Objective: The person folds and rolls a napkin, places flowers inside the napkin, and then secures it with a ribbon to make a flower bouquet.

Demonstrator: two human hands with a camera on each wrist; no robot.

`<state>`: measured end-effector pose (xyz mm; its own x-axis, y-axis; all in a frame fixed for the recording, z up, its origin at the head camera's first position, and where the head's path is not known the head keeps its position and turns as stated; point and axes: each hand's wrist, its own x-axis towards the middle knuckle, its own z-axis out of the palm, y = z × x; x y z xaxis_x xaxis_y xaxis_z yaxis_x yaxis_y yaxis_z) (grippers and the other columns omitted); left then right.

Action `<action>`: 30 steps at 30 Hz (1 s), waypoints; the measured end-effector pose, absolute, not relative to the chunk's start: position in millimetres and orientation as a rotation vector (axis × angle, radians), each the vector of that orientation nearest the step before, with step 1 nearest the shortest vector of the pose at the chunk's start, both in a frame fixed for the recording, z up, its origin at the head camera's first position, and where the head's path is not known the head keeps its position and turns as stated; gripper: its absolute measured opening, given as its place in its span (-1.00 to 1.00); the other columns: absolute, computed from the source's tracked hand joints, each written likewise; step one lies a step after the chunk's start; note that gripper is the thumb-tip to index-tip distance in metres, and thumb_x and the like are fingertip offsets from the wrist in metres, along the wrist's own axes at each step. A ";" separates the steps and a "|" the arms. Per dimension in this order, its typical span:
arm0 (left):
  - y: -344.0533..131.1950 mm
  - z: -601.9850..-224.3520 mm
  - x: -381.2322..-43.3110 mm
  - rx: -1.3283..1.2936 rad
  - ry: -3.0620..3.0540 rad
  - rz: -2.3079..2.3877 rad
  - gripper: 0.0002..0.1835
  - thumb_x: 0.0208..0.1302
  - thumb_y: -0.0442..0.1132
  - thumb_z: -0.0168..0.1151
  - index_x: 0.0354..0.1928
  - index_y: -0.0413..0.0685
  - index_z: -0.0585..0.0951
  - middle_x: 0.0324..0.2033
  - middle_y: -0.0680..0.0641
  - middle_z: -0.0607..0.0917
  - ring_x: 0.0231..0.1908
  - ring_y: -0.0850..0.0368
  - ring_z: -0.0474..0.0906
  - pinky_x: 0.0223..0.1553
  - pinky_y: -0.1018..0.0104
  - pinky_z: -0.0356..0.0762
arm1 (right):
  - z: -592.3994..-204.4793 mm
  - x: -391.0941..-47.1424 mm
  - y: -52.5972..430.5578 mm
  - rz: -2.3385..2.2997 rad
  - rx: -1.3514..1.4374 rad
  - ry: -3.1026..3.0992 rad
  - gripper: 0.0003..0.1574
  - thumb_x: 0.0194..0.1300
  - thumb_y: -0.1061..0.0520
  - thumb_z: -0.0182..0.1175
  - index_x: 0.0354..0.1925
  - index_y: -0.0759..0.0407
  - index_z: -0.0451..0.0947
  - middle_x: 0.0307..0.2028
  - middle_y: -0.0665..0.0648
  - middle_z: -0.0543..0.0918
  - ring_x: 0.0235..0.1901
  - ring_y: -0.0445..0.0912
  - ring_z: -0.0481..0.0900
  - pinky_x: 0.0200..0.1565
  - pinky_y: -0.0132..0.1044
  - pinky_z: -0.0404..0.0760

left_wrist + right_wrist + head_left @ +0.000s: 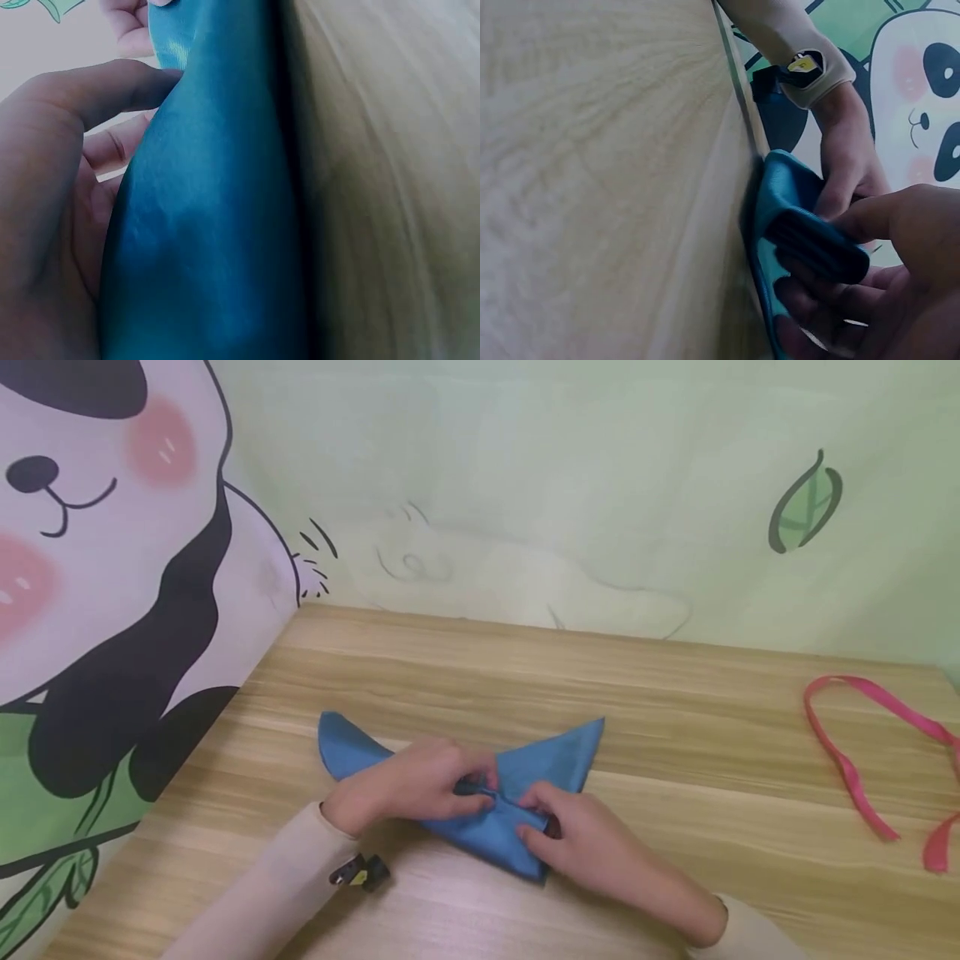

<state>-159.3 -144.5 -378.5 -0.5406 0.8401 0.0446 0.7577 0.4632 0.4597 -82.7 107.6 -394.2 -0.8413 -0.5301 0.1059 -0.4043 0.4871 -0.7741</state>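
A piece of blue satiny fabric (551, 764) lies on the wooden table, gathered at its middle, with pointed corners spreading to both sides. My left hand (431, 781) pinches the gathered middle between thumb and fingers. From the other side, my right hand (596, 843) grips a folded part of the fabric near its front right corner. In the right wrist view, layered folds (817, 240) sit between the right thumb and fingers. The left wrist view shows the smooth fabric (202, 202) filling the middle, beside the left thumb (112, 90); its pinched part is partly hidden there.
A pink ribbon (847, 764) lies in a loose curve at the table's right side. Behind the wooden table (712, 710) stands a pale green wall covering (525, 460), with a painted panda (255, 552) at the left. A small black device (360, 871) is on the left sleeve.
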 end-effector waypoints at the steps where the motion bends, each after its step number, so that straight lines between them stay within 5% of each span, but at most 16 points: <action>1: -144.4 -380.1 -159.5 1.391 2.527 0.638 -0.87 0.39 -0.09 0.41 -0.14 0.08 0.69 -0.58 0.25 0.43 -0.56 0.37 0.25 -0.48 0.38 0.32 | -393.8 -82.7 107.7 -1.253 -0.817 2.592 -0.77 0.41 0.15 0.37 -0.02 0.19 0.63 -0.49 -0.18 0.54 -0.52 -0.33 0.44 -0.48 -0.34 0.50; 12: -141.3 -391.9 -160.6 1.347 2.678 0.550 -0.74 0.28 0.11 0.54 -0.21 0.16 0.72 -0.35 0.25 0.68 -0.40 0.36 0.54 -0.32 0.36 0.54 | -386.4 -88.7 111.7 -0.972 -0.839 2.712 -0.93 0.41 0.10 0.39 -0.20 0.07 0.70 -0.47 -0.19 0.53 -0.46 -0.29 0.43 -0.39 -0.31 0.48; 19: -139.6 -383.0 -154.1 1.510 2.679 0.463 -0.75 0.17 -0.06 0.63 -0.17 0.15 0.75 -0.14 0.14 0.71 -0.08 0.20 0.63 -0.08 0.24 0.64 | -389.4 -88.7 111.5 -0.807 -0.818 2.835 -0.77 0.25 0.14 0.54 -0.23 0.06 0.64 -0.35 -0.12 0.54 -0.34 -0.22 0.49 -0.28 -0.25 0.56; 24: -136.8 -377.2 -145.7 1.647 2.576 0.412 -0.83 0.16 -0.20 0.61 -0.23 0.15 0.80 -0.20 0.17 0.72 -0.11 0.23 0.63 -0.05 0.31 0.61 | -393.2 -86.3 110.1 -0.748 -1.087 2.898 -0.68 0.20 0.23 0.55 -0.25 0.03 0.57 -0.25 -0.07 0.52 -0.22 -0.12 0.55 -0.18 -0.17 0.64; 30: -136.4 -376.9 -141.1 1.500 2.484 0.415 -0.76 0.11 -0.07 0.63 -0.17 0.15 0.83 -0.14 0.18 0.68 -0.05 0.27 0.62 0.01 0.34 0.60 | -395.7 -82.0 109.2 -0.672 -1.346 2.872 -0.77 0.24 0.32 0.46 -0.28 0.05 0.61 -0.25 -0.02 0.60 -0.19 -0.09 0.61 -0.15 -0.18 0.68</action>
